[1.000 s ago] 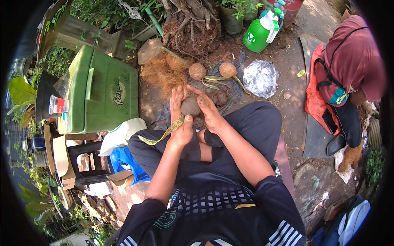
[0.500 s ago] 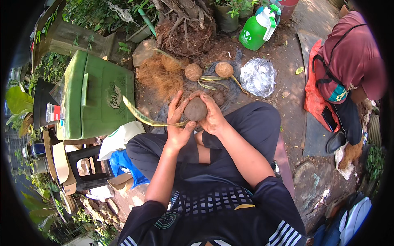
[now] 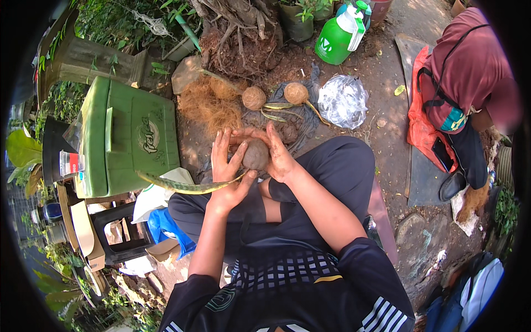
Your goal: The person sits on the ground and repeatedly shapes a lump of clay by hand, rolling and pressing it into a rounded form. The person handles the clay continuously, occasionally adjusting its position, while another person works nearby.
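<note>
We're cupping a brown ball [image 3: 256, 156] right between our palms, both hands pressing against its surface! Our left hand [image 3: 227, 189] is bracing the left side, its thumb bearing on the near face while its fingers are reaching outward, slightly spread. Our right hand [image 3: 282, 163] is curving snugly round the right side. A long, yellow-edged leaf [image 3: 193, 187] is jutting out leftward from the grip, crossing our left hand, its tip hanging well clear of the fingers; whether anything is pinching its base, we cannot tell.

Under the grip, our crossed legs [image 3: 343, 166] are framing the action. Beyond the grip, two fibre-wrapped balls [image 3: 254, 98] are resting a little apart, with loose leaves [image 3: 279, 105] lying close by on a dark sheet [image 3: 314, 88]. Ahead and left of the grip, a heap of tan fibre [image 3: 207, 105] is sprawling over the ground, and farther left a green box [image 3: 123, 146] is standing. Ahead and right, a crumpled clear plastic bag [image 3: 343, 102] is glinting, a green spray bottle [image 3: 333, 43] standing beyond it. Well right of the grip, we're seeing another person [image 3: 467, 63] in maroon.
</note>
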A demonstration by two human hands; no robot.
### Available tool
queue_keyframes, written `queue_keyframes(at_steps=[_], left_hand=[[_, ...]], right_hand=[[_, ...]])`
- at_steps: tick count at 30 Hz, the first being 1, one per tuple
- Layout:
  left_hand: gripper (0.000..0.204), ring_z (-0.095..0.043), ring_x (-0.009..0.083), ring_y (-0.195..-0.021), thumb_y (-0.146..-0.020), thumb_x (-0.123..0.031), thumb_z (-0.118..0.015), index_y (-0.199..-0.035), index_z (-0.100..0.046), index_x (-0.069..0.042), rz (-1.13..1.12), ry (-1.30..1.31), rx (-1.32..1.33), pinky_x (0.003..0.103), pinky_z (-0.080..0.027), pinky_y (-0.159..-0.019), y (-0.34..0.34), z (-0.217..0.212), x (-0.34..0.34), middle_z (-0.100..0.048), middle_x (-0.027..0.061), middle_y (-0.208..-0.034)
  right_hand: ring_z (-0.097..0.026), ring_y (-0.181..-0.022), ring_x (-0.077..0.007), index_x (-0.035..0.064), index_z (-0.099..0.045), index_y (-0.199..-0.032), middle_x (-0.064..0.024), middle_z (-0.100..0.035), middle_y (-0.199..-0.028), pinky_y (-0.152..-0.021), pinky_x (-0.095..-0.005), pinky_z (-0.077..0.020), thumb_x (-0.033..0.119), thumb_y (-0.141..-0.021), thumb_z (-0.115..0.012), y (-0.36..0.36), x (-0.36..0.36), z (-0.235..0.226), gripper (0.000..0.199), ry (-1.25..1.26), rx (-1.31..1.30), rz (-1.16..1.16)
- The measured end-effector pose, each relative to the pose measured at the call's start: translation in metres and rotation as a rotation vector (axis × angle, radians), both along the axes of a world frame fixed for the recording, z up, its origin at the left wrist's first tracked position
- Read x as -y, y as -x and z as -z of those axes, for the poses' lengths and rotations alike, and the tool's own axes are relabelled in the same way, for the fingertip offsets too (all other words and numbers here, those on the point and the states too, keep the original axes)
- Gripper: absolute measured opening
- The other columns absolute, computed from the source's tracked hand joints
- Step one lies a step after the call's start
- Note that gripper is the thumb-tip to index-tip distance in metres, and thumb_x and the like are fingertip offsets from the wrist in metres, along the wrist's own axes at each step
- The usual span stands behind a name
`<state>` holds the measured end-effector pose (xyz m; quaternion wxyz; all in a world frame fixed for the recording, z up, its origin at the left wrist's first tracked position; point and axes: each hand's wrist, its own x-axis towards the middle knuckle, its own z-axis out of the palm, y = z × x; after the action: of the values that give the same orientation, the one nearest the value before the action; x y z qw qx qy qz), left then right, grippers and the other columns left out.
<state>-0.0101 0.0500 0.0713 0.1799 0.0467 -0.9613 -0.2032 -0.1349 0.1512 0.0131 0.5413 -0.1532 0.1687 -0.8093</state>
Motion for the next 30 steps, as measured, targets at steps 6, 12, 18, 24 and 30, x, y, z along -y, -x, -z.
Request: queue_keyframes(at_steps=[6,12,18,24,30], left_hand=[[0.076,-0.021,0.0482,-0.145,-0.093,-0.039,-0.056,-0.153,-0.027,-0.003,0.040,-0.239,-0.083,0.058,-0.018,-0.116,0.007,0.023,-0.026,-0.022,0.0267,-0.157],[0.060,-0.057,0.0382,-0.120,-0.098,-0.051,-0.051,-0.121,-0.053,0.004,-0.047,-0.216,-0.330,0.048,-0.042,-0.104,0.011,0.028,-0.021,-0.060,0.0241,-0.125],[0.059,-0.060,0.0309,-0.113,-0.101,-0.050,-0.044,-0.113,-0.057,0.006,-0.092,-0.497,-0.371,0.044,-0.043,-0.101,0.008,0.029,-0.025,-0.064,0.0204,-0.116],[0.051,-0.065,0.0313,-0.103,-0.102,-0.040,-0.047,-0.094,-0.064,0.007,-0.164,-0.591,-0.431,0.043,-0.047,-0.095,0.023,0.048,-0.056,-0.069,0.0206,-0.104],[0.042,-0.068,0.0315,-0.102,-0.102,-0.026,-0.049,-0.086,-0.066,0.008,-0.232,-0.690,-0.499,0.041,-0.050,-0.093,0.044,0.065,-0.063,-0.071,0.0203,-0.100]], right_hand=[[-0.035,-0.140,-0.0237,0.0072,-0.040,-0.147,-0.0109,-0.043,-0.148,-0.117,-0.0407,-0.0260,0.073,-0.095,-0.019,-0.014,0.006,0.006,0.086,0.001,-0.040,0.211],[-0.029,-0.144,-0.0264,0.0095,-0.032,-0.153,-0.0131,-0.035,-0.154,-0.119,-0.0417,-0.0216,0.074,-0.095,-0.014,-0.020,0.009,0.011,0.089,-0.021,-0.362,0.132],[-0.030,-0.144,-0.0273,0.0124,-0.035,-0.151,-0.0112,-0.040,-0.152,-0.119,-0.0496,-0.0159,0.082,-0.089,-0.012,-0.007,0.012,0.007,0.096,-0.126,-0.199,0.181],[-0.028,-0.145,-0.0282,0.0146,-0.038,-0.150,-0.0100,-0.039,-0.153,-0.118,-0.0552,-0.0138,0.082,-0.088,-0.009,-0.007,0.004,0.007,0.096,-0.196,-0.183,0.173],[-0.022,-0.147,-0.0274,0.0174,-0.039,-0.150,-0.0084,-0.036,-0.156,-0.118,-0.0541,-0.0107,0.083,-0.088,-0.008,0.002,0.001,0.018,0.095,-0.244,-0.120,0.283]])
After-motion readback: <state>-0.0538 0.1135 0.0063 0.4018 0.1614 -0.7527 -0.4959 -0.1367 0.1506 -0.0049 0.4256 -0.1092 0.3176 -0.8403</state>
